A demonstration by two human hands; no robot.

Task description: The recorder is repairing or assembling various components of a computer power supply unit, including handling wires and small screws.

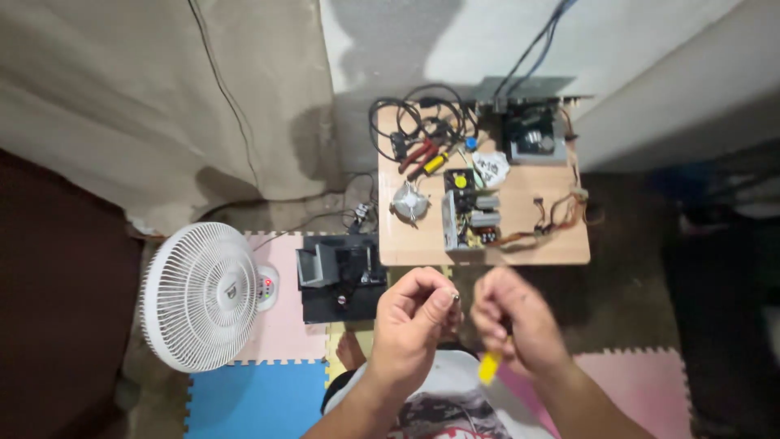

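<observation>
In the head view, the left hand (413, 321) is raised in front of the body with its fingers (443, 297) pinched together on something very small and dark at their tips; what it is cannot be told. Just beside it, the right hand (513, 319) is blurred, its fingers curled shut around a yellow-handled tool (488, 367), whose handle sticks out below the palm. The two hands are close but apart.

Beyond them stands a small wooden counter (561, 248). On it lies an opened power supply unit (470, 215) with its circuit board bare, a bundle of coloured wires (556, 213) trailing to its right, a small round metal fan part (409, 201) to its left, red-handled pliers (417, 154) and black cables (406, 114) farther back, and a grey box (532, 138) at the far right corner.

On the floor to the left sit a black case (341, 276) and a white electric fan (203, 294), over pink and blue foam mats (260, 398).
</observation>
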